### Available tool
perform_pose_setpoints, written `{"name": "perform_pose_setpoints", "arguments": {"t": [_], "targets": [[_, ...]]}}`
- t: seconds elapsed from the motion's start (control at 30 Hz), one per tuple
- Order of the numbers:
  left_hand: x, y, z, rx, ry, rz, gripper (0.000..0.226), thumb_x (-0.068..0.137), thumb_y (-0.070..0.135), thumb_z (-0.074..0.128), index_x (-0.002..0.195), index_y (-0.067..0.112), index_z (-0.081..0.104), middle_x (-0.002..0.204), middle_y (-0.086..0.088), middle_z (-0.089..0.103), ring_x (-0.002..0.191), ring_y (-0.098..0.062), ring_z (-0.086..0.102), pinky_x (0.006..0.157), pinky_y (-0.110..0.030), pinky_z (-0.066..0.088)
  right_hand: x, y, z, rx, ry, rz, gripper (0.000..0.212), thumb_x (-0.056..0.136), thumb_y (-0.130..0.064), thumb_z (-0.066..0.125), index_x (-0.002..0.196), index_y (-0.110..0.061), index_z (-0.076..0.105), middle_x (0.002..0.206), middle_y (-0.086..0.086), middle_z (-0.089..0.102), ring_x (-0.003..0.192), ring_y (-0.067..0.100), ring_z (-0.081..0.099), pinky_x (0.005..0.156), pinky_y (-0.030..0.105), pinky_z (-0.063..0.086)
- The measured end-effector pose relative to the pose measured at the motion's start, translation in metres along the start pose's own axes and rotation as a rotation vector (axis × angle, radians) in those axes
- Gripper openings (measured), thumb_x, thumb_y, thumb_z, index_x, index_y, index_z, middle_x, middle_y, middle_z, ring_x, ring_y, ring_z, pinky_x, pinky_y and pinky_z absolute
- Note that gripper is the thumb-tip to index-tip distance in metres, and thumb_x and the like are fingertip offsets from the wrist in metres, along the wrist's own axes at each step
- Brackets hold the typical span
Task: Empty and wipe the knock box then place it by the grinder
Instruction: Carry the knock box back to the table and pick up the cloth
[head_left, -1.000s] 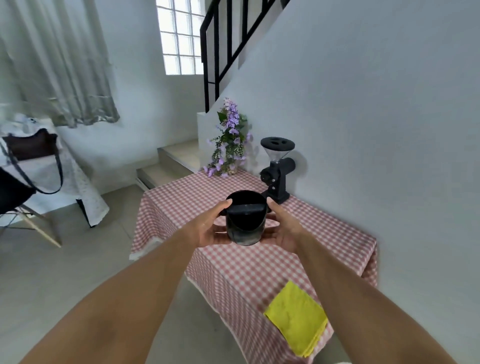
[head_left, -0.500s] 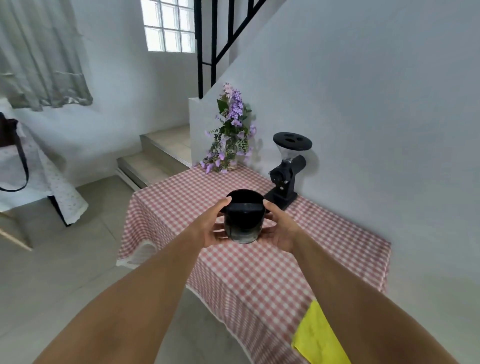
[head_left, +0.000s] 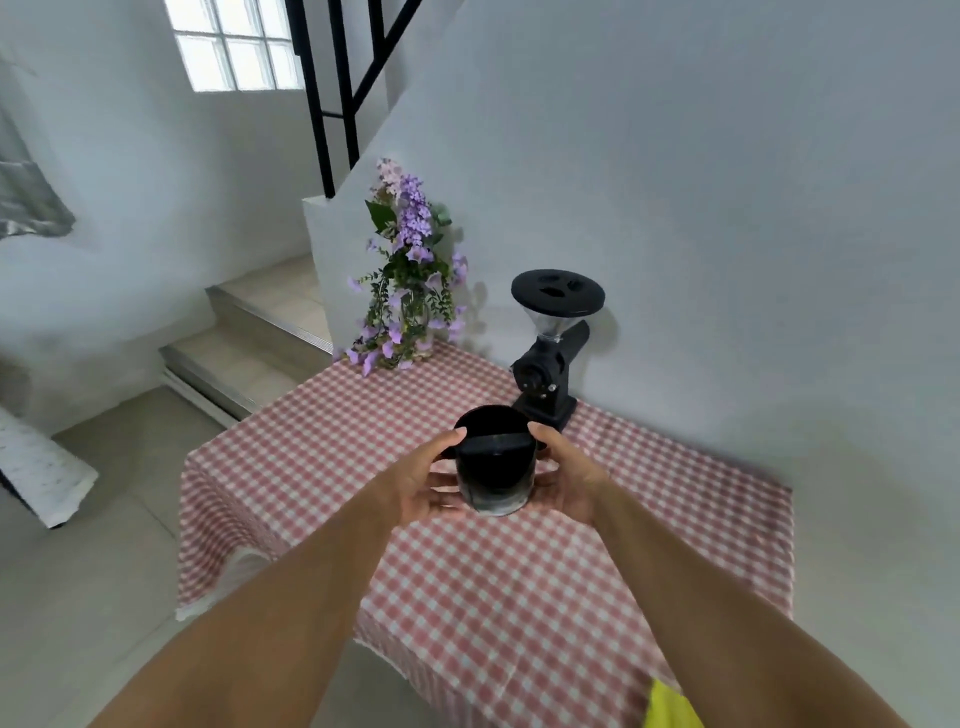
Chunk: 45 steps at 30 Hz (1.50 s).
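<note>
Here the black knock box (head_left: 495, 475) is held upright above the middle of the table (head_left: 322, 457), the left hand (head_left: 421, 491) and right hand (head_left: 569, 475) with fingers clamped on its sides. The grinder (head_left: 550, 358) stands just behind it near the table's far edge.

Bare tablecloth (head_left: 332, 457) left of grinder (head_left: 550, 358); flowers (head_left: 410, 280) block the corner.

Bright diffuse daylight from glass-block window (head_left: 236, 44); soft shadows on wall (head_left: 727, 208); motion blur, wide-angle edge distortion.
</note>
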<state>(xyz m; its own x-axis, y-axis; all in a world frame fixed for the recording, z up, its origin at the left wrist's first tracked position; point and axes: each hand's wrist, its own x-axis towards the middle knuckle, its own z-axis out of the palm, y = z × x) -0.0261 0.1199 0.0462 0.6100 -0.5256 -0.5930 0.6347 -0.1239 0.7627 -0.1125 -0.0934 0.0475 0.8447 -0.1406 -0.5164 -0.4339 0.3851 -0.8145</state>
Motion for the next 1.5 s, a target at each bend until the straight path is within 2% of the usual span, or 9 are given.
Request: {"name": "perform_pose_setpoints", "arguments": {"t": [0.1,0.3,0.43,0.63,0.8,0.97,1.2,1.33,1.5], "targets": [[0.025,0.009,0.005,0.124,-0.079,-0.057,0.066,0.082,0.056,0.072,0.128,0.01,0.056,0.125,-0.023,0.065,0.108,-0.043,0.069,0.093,-0.051,0.056,0.006,0.0,-0.019,-0.009,0.087,0.013,0.083,0.06,-0.058,0.084,0.125,-0.012,0.06,0.123,0.027,0.062,0.11,0.044,0.064,0.096,0.055,0.053],[0.073,0.032,0.031,0.282,-0.266,-0.11,0.071,0.075,0.047,0.082,0.13,0.009,0.058,0.127,-0.026,0.065,0.103,-0.047,0.07,0.085,-0.053,0.06,-0.009,0.004,-0.048,0.076,0.252,-0.047,0.056,0.087,-0.048,0.066,0.123,-0.006,0.06,0.112,0.022,0.068,0.089,0.036,0.072,0.072,0.042,0.059],[0.093,0.035,0.055,0.385,-0.413,-0.161,0.071,0.072,0.044,0.085,0.129,0.009,0.061,0.121,-0.025,0.068,0.105,-0.045,0.07,0.092,-0.056,0.057,-0.03,0.023,-0.053,0.151,0.437,-0.09,0.064,0.077,-0.056,0.072,0.122,-0.012,0.063,0.115,0.026,0.069,0.099,0.041,0.07,0.087,0.052,0.058],[0.099,0.021,0.08,0.5,-0.567,-0.253,0.065,0.08,0.044,0.08,0.129,0.008,0.056,0.137,-0.027,0.057,0.112,-0.047,0.065,0.085,-0.056,0.059,-0.064,0.063,-0.039,0.293,0.679,-0.148,0.057,0.081,-0.057,0.068,0.117,-0.014,0.063,0.11,0.025,0.069,0.098,0.039,0.07,0.081,0.046,0.06],[0.086,0.003,0.091,0.644,-0.636,-0.279,0.049,0.086,0.047,0.072,0.118,0.011,0.061,0.125,-0.02,0.064,0.117,-0.045,0.064,0.091,-0.057,0.057,-0.083,0.098,-0.029,0.348,0.828,-0.103,0.079,0.06,-0.07,0.072,0.117,-0.016,0.064,0.108,0.026,0.068,0.092,0.037,0.066,0.089,0.051,0.057],[0.08,-0.013,0.103,0.885,-0.536,0.196,0.058,0.085,0.039,0.075,0.139,0.026,0.057,0.135,-0.003,0.061,0.116,-0.025,0.063,0.093,-0.043,0.056,-0.096,0.114,-0.025,0.373,0.876,-0.088,0.069,0.068,-0.067,0.069,0.114,-0.017,0.065,0.101,0.024,0.067,0.083,0.033,0.063,0.072,0.041,0.06],[0.054,-0.021,0.134,1.413,-0.518,1.06,0.046,0.085,0.041,0.074,0.129,0.03,0.066,0.128,0.001,0.067,0.122,-0.021,0.055,0.103,-0.035,0.043,-0.102,0.116,-0.038,0.34,0.837,-0.076,0.059,0.077,-0.063,0.068,0.112,-0.016,0.067,0.098,0.019,0.072,0.075,0.029,0.066,0.066,0.036,0.058],[0.043,-0.034,0.147,1.65,-0.569,1.171,0.048,0.091,0.04,0.067,0.137,0.028,0.06,0.135,0.002,0.066,0.127,-0.021,0.054,0.108,-0.036,0.039,-0.1,0.116,-0.047,0.308,0.826,-0.047,0.073,0.062,-0.069,0.074,0.115,-0.018,0.069,0.108,0.024,0.072,0.086,0.032,0.069,0.073,0.039,0.06],[0.041,-0.042,0.156,1.672,-0.552,1.056,0.04,0.098,0.033,0.059,0.138,0.027,0.06,0.135,0.0,0.065,0.122,-0.022,0.06,0.097,-0.036,0.051,-0.1,0.113,-0.057,0.264,0.821,-0.03,0.078,0.059,-0.068,0.077,0.119,-0.018,0.068,0.107,0.017,0.072,0.094,0.033,0.071,0.083,0.045,0.061]]}}
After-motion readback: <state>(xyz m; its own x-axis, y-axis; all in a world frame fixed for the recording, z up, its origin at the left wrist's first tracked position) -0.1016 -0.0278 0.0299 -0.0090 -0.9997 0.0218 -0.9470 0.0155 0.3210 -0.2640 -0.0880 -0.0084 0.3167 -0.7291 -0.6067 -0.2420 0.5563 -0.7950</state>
